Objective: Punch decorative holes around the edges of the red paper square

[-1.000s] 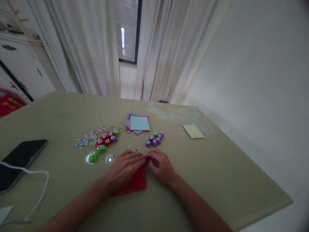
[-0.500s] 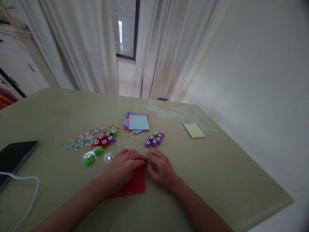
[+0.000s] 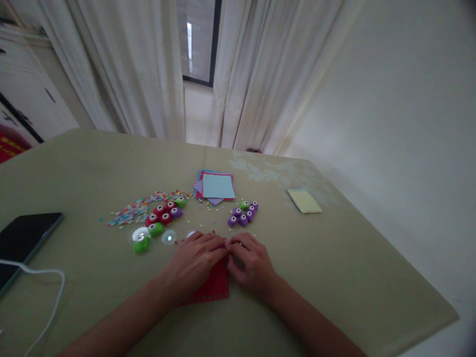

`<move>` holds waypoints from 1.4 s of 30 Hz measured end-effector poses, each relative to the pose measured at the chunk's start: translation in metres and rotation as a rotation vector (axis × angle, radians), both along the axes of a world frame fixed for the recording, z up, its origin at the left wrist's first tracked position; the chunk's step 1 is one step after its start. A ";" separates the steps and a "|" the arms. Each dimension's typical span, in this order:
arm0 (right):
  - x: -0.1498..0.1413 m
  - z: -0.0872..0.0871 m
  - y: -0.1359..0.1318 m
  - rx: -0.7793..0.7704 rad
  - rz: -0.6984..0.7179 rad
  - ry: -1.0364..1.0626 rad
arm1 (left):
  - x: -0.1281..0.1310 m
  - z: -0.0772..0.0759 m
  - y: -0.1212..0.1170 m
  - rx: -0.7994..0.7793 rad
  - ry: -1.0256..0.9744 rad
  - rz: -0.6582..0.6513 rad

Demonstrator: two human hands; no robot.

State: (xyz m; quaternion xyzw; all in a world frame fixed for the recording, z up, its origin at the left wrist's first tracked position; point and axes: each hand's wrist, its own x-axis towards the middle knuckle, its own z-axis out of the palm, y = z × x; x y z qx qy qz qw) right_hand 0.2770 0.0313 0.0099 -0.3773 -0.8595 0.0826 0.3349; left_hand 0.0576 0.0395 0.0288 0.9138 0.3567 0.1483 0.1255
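Note:
A red sheet of card (image 3: pixel 213 286) with small holes punched along its edges lies on the table in front of me. My left hand (image 3: pixel 199 260) rests across its top part, fingers curled down and gripping it near the upper right edge. There my right hand (image 3: pixel 250 260) meets it, thumb and fingers pinched together at the card's edge. Whatever sits between those fingers is too small and too covered to make out. Just beyond are small purple craft punches (image 3: pixel 243 220) and one green punch (image 3: pixel 244 205), with white round tops.
Red punches (image 3: pixel 159 212) and a larger green punch (image 3: pixel 142 244) stand at left, beside a clear disc (image 3: pixel 169 237). Colored paper bits (image 3: pixel 132 213) lie scattered behind. Farther off are stacked colored sheets (image 3: pixel 218 186), a yellow sheet (image 3: pixel 305 201), a tablet (image 3: pixel 28 235) and a white cable (image 3: pixel 59 292).
The view has shifted slightly, so everything appears a little to the right. Both hands stay at the card's upper right edge, with the right fingers drawn in a little closer.

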 end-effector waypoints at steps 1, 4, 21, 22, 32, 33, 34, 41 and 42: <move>0.000 -0.001 0.001 -0.013 -0.006 0.016 | 0.000 0.000 0.000 -0.001 0.002 -0.004; -0.001 -0.003 0.002 -0.077 -0.003 0.032 | -0.001 0.000 0.003 -0.010 0.002 -0.020; 0.037 -0.001 0.020 -0.218 -0.294 0.068 | -0.024 0.024 -0.013 -0.150 0.236 0.102; 0.039 -0.001 0.021 -0.227 -0.312 0.071 | -0.023 0.026 -0.015 -0.167 0.245 0.083; 0.011 0.001 0.017 0.009 -0.188 0.075 | 0.006 0.037 -0.034 -0.176 0.388 0.088; 0.002 0.005 0.018 0.003 -0.119 0.052 | 0.009 0.035 -0.037 -0.144 0.411 0.095; -0.008 0.011 0.022 -0.015 -0.043 0.015 | 0.013 0.033 -0.040 -0.122 0.427 0.103; -0.120 0.051 0.077 -0.146 0.450 -0.295 | 0.026 0.037 -0.054 -0.143 0.484 0.175; -0.136 0.053 0.083 -0.135 0.468 -0.347 | 0.027 0.039 -0.056 -0.151 0.497 0.181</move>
